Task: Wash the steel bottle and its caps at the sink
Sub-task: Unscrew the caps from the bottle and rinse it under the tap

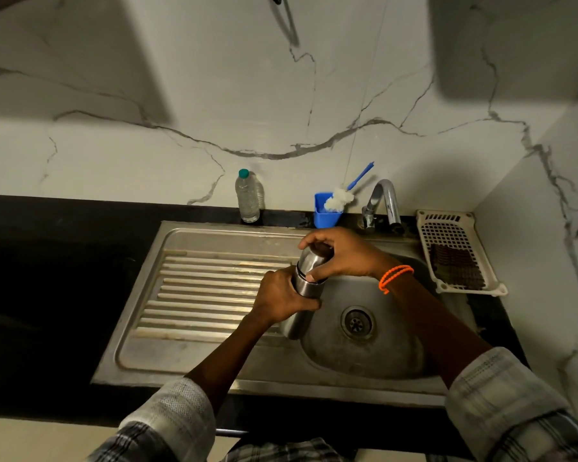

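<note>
Uncapping the cylindrical steel bottle (pixel 306 288) over the round steel sink basin (pixel 364 355).
Left hand (pixel 277 296) grips its body; right hand (pixel 339 251) clasps the steel cap (pixel 311 260), which likely needs twisting off next.

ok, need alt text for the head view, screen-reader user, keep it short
A person holds a steel bottle over a steel sink: the left hand grips its body, the right hand grips the cap on top. Behind stand a tap, a blue cup holding a bottle brush, a clear plastic bottle and a white basket.
</note>
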